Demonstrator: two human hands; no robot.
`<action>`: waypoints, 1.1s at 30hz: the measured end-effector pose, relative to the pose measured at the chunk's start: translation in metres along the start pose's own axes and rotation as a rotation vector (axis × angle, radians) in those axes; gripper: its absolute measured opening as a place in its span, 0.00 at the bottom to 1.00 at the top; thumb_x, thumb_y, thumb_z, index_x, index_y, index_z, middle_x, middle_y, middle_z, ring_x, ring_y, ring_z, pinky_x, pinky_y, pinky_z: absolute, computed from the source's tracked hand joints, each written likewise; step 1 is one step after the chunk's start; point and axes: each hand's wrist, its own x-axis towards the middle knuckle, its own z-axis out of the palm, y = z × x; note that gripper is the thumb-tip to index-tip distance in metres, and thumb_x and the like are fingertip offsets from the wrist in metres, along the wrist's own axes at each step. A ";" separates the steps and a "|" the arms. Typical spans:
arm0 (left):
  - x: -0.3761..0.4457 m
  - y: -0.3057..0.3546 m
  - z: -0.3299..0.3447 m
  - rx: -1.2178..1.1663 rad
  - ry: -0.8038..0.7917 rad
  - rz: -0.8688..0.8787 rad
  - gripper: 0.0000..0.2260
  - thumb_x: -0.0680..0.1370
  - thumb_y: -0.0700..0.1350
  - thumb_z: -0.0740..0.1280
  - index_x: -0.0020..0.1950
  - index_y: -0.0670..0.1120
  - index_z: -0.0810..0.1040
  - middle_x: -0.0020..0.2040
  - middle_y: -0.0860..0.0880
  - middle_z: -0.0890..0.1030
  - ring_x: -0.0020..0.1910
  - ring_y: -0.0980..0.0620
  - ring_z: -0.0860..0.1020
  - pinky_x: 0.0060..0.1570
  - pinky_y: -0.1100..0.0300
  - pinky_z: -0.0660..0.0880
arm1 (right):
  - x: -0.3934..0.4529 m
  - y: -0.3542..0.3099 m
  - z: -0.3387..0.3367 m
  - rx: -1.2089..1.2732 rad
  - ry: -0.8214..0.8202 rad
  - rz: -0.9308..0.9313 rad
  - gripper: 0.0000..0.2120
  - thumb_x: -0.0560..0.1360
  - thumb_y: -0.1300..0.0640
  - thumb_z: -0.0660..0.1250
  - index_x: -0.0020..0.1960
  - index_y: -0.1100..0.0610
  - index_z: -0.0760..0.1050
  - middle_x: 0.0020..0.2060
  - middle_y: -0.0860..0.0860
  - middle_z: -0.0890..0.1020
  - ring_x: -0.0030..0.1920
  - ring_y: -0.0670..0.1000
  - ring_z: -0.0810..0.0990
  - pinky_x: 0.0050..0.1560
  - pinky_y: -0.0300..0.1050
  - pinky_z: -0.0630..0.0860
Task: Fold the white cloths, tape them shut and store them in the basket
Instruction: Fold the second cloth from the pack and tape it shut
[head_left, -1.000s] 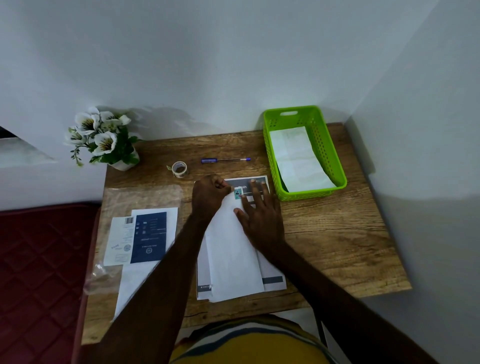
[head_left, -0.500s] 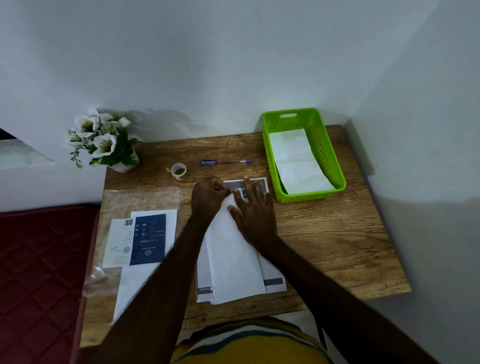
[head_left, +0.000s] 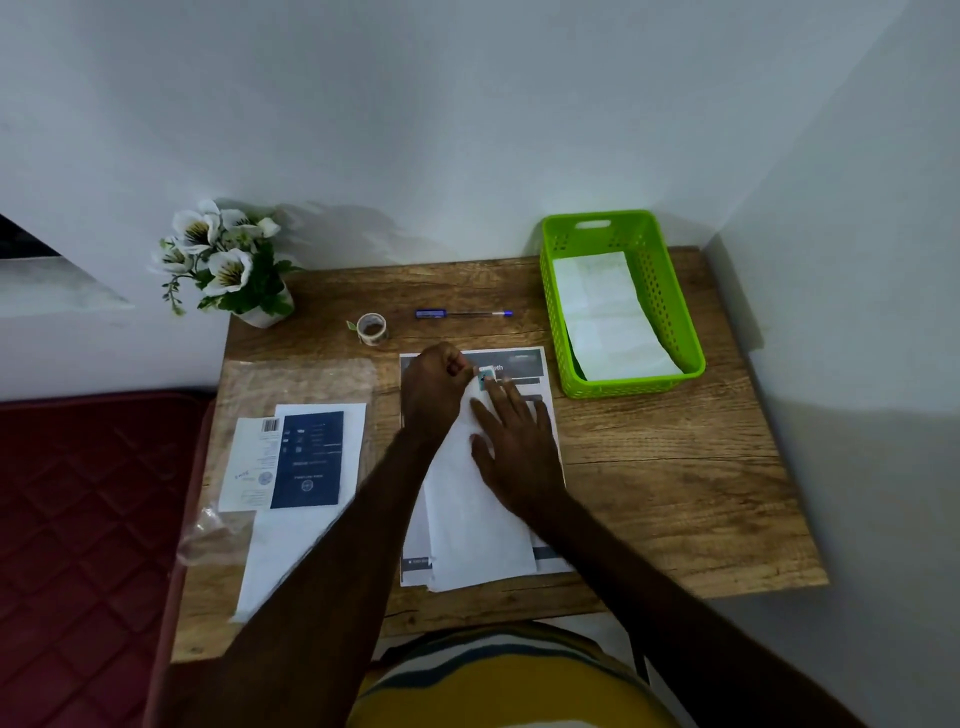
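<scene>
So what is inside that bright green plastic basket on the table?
Inside the bright green plastic basket lies a folded white cloth, covering most of the floor. Whether more cloths sit beneath it, or tape holds it shut, cannot be seen.

A home corner: small wooden table, potted flowers, red mattress.

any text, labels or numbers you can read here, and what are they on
"th": the end of a white word on the dark header of the printed sheet under the folded white cloth; the left hand hides the rest.
Dark blue card: white print and icons, too small to read.
White slip beside it: a barcode and fine print, unreadable.
Pen, tape roll, green basket: no readable text.
</scene>
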 end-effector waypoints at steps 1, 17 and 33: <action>-0.003 -0.001 0.000 0.002 0.018 0.032 0.05 0.77 0.45 0.74 0.44 0.50 0.79 0.41 0.55 0.79 0.43 0.54 0.78 0.44 0.59 0.74 | -0.009 -0.002 0.002 -0.032 0.020 -0.024 0.25 0.79 0.48 0.57 0.73 0.56 0.74 0.76 0.60 0.71 0.77 0.62 0.68 0.73 0.70 0.66; -0.064 -0.064 -0.013 0.504 0.146 0.387 0.23 0.85 0.54 0.59 0.76 0.44 0.72 0.75 0.43 0.75 0.75 0.42 0.71 0.74 0.43 0.67 | -0.037 0.000 0.018 -0.121 -0.012 0.006 0.27 0.85 0.45 0.54 0.80 0.54 0.63 0.81 0.55 0.60 0.82 0.57 0.57 0.79 0.65 0.55; -0.043 -0.042 -0.031 0.463 0.172 0.316 0.15 0.83 0.49 0.63 0.64 0.44 0.82 0.58 0.41 0.85 0.59 0.39 0.81 0.61 0.42 0.75 | -0.037 -0.001 0.017 -0.098 -0.043 0.034 0.27 0.85 0.43 0.51 0.81 0.53 0.62 0.81 0.54 0.60 0.82 0.56 0.56 0.79 0.64 0.56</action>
